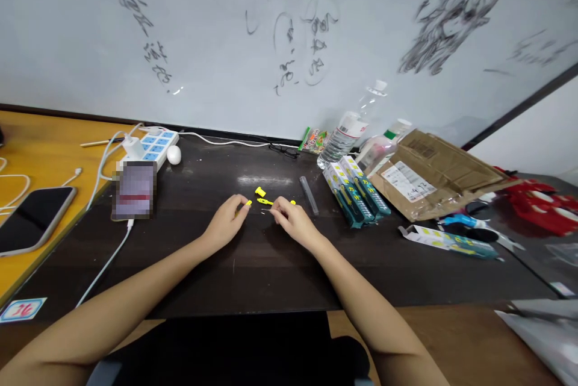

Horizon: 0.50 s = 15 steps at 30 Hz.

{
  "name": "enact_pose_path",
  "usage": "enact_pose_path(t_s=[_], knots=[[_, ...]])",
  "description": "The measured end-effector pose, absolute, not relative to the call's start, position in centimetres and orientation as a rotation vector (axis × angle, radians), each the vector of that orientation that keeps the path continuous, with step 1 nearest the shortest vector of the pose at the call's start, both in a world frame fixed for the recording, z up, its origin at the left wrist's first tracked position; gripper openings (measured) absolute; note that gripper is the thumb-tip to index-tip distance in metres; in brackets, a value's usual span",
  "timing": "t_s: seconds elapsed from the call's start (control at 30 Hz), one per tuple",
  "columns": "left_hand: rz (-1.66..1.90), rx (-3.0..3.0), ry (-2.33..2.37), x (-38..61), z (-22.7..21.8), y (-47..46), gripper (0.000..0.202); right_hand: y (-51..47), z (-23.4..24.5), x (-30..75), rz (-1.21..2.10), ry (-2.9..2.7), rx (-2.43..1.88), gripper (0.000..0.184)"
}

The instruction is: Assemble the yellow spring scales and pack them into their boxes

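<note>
My left hand (227, 219) is closed in a pinch on a small yellow plastic piece (248, 202), just above the dark table. To its right, my right hand (294, 221) pinches a thin, pin-like piece (266, 211) that points left. Between and behind the hands lie a yellow plastic block (260, 191) and a slim yellow part (264, 200). Another yellow bit (292, 202) shows just behind my right hand. A clear plastic tube (309, 195) rests to the right of that hand. The kind of the yellow parts is too small to make out.
Two teal-and-white boxes (356, 193) stand right of the tube, near a water bottle (345, 133) and a cardboard parcel (419, 175). An opened box (451, 241) and scissors (492, 235) lie farther right. At left are a charging phone (134, 190) and a power strip (158, 146).
</note>
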<state>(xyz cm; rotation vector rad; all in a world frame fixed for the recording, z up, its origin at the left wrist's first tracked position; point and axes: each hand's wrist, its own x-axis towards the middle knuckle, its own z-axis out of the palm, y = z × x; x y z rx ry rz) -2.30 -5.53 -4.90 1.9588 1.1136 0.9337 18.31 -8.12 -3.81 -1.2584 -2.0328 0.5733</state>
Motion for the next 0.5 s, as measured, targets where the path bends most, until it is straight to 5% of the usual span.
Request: enact_pose_path(t_s=[0.2,0.5], knots=[[0.708,1.641,0.847,-2.0,-6.3,-4.8,0.031,-8.1,-4.4,17.8,0.714,-2.060,-1.186,0.012],[0.437,1.629,0.924,-2.3,-6.2,-4.7,0.027,-8.4,-4.6,17.5,0.162,-2.484,-1.247,0.015]])
